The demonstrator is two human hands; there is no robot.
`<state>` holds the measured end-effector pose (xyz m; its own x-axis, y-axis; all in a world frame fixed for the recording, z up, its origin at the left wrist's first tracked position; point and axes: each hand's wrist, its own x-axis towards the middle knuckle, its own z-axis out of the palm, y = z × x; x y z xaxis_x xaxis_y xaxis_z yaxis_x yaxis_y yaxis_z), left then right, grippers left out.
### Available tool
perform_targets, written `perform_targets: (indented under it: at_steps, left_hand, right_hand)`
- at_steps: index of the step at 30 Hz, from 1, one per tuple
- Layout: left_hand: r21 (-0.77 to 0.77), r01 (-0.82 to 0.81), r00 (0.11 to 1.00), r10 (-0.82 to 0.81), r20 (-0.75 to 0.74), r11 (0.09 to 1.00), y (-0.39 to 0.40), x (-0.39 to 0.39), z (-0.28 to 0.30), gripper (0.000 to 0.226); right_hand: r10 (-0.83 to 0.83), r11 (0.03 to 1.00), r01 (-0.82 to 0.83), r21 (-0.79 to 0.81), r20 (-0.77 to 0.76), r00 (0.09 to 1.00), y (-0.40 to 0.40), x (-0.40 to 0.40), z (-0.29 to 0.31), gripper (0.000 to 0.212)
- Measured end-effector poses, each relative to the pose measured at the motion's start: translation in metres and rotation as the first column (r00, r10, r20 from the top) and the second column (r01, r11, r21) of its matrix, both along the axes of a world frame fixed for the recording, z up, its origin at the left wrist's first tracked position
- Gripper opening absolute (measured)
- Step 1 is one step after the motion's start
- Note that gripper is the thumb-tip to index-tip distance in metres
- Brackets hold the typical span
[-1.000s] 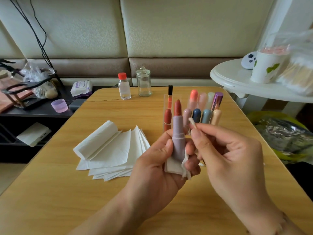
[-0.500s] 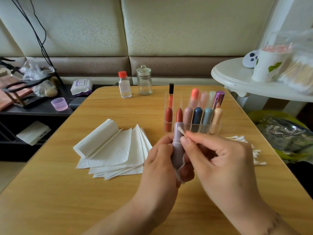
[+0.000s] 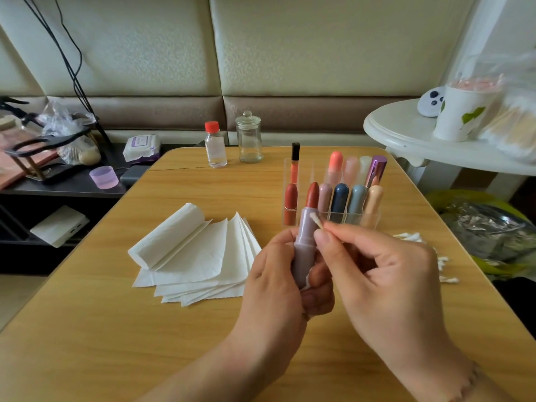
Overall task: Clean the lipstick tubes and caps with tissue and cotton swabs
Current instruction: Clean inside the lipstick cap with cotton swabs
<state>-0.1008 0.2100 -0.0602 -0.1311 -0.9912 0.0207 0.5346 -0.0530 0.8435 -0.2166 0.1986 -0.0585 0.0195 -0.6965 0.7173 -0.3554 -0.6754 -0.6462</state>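
Left hand (image 3: 278,274) grips the open mauve lipstick tube (image 3: 304,242) upright, fingers curled round its lower half, with a scrap of tissue (image 3: 304,285) tucked between palm and tube; red bullet (image 3: 312,195) exposed at top. Right hand (image 3: 385,274) pinches a cotton swab (image 3: 315,220) between thumb and fingertips. Change over the last second: the swab tip, previously held up and clear to the side of the bullet, has come down and now lies against the tube's upper rim, just below the bullet. The tube itself has dropped slightly toward the table and sits in front of the clear organizer (image 3: 333,216), partly covering its front row. Judgement: swabbing of the rim has begun on this tube; the step is contact cleaning around the collar, and the red bullet sits close enough to the tip to be nicked. Remaining lipsticks stand capped in the organizer, apparently untouched. Left of the organizer: fanned stack of tissues (image 3: 197,253) on the wooden table (image 3: 145,343). Right of the organizer: loose swabs (image 3: 412,237). Behind it: red-capped bottle (image 3: 215,146) and glass jar (image 3: 249,137).
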Motion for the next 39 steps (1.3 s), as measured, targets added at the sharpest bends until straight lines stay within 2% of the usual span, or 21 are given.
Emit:
perform_targets:
  at_steps: [2, 6, 10, 14, 18, 27, 32, 39]
  left_hand:
    - [-0.018, -0.002, 0.999, 0.003, 0.040, 1.000, 0.000, 0.000, -0.001, 0.034]
    - [-0.023, -0.029, 0.993, 0.032, 0.111, 0.999, -0.001, 0.002, -0.001, 0.038]
    - [-0.073, -0.082, 0.970, 0.096, 0.222, 0.994, -0.001, 0.003, -0.002, 0.041]
    - [-0.154, -0.077, 0.949, 0.119, 0.291, 0.985, 0.001, 0.002, 0.001, 0.046]
    - [-0.086, -0.001, 0.976, 0.020, 0.217, 0.996, -0.003, 0.005, -0.004, 0.060]
    - [-0.093, 0.063, 0.989, -0.049, 0.140, 0.994, -0.009, 0.009, -0.009, 0.032]
    - [-0.152, 0.097, 0.985, -0.073, 0.158, 0.984, -0.008, 0.007, -0.011, 0.033]
    - [-0.166, 0.120, 0.981, -0.091, 0.170, 0.979, -0.010, 0.006, -0.014, 0.048]
  right_hand:
    - [0.012, 1.000, -0.012, 0.013, 0.007, 1.000, -0.001, -0.001, 0.000, 0.013]
    - [-0.028, 0.998, 0.021, -0.061, -0.116, 0.993, -0.001, -0.002, 0.002, 0.011]
    - [0.034, 0.998, -0.034, 0.052, -0.018, 0.999, -0.002, -0.002, 0.002, 0.012]
    - [0.007, 0.999, -0.005, 0.033, -0.081, 0.997, -0.002, -0.001, 0.000, 0.011]
    - [0.016, 0.993, -0.013, 0.119, -0.020, 1.000, -0.003, -0.003, 0.000, 0.008]
    - [0.135, 0.932, -0.215, 0.292, 0.272, 0.953, -0.004, -0.003, 0.003, 0.013]
    - [0.148, 0.934, -0.225, 0.278, 0.272, 0.951, 0.000, -0.002, 0.011, 0.013]
    - [0.143, 0.942, -0.201, 0.269, 0.221, 0.965, -0.002, -0.004, 0.007, 0.015]
